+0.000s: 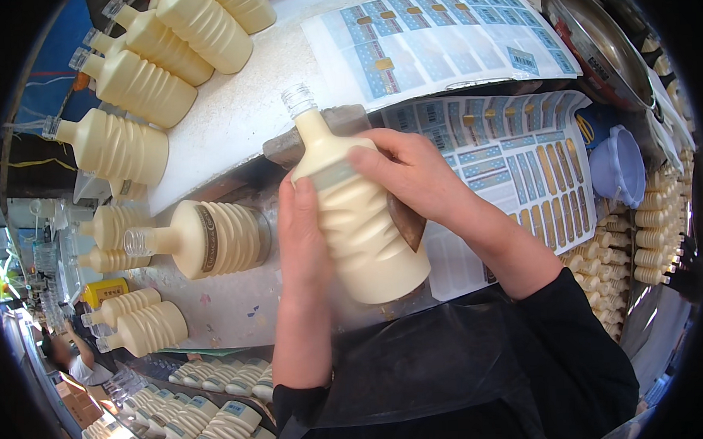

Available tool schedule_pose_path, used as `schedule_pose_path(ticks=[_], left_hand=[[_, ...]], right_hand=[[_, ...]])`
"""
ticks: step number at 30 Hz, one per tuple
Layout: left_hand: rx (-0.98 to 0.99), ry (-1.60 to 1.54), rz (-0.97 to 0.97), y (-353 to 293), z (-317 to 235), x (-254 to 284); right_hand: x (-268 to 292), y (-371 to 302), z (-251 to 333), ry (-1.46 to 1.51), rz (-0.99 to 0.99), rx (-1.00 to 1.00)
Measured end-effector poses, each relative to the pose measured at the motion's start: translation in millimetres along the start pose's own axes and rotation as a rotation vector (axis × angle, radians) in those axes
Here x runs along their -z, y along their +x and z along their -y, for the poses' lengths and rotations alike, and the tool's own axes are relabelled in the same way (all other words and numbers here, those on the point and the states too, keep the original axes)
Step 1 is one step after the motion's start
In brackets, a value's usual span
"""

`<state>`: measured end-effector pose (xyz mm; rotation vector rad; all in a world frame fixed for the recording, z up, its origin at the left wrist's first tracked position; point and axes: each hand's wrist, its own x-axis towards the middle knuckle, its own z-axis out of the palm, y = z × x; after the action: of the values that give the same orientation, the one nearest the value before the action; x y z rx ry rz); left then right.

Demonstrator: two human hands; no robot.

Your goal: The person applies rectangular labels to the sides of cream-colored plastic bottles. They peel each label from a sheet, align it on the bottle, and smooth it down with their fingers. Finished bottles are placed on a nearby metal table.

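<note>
A cream-coloured ribbed bottle (372,253) with a clear threaded neck lies tilted in front of me, its neck pointing away. My left hand (298,229) presses along its left side, fingertips at the end of a pale grey-blue label strip (333,174) that crosses the shoulder. My right hand (412,171) wraps round the right side, its thumb on the other end of that strip. Behind the bottle's upper part is a worn grey block (285,148). To the left stands a similar bottle (240,237) with a dark printed band round it.
Sheets of blue and gold labels (454,49) lie on the white board, with another label sheet (531,163) at the right. Several cream bottles (142,87) stand far left. A metal pan (597,44) and a lilac bucket (619,166) sit right. A person (86,368) is at the lower left.
</note>
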<state>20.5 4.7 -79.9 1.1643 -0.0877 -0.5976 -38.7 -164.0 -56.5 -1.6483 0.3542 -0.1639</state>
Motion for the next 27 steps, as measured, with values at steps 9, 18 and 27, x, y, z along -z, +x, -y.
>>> schedule_pose_path(ticks=[9,18,27], left_hand=[[0.007,0.015,-0.006,1,-1,-2],[-0.071,0.235,-0.030,-28,-2,-10],[-0.061,0.273,-0.030,-34,-4,-8]], right_hand=[[3,-1,-1,0.009,0.000,-0.026],[15,-32,-13,0.035,-0.097,0.128],[10,-39,-4,-0.037,-0.088,0.117]])
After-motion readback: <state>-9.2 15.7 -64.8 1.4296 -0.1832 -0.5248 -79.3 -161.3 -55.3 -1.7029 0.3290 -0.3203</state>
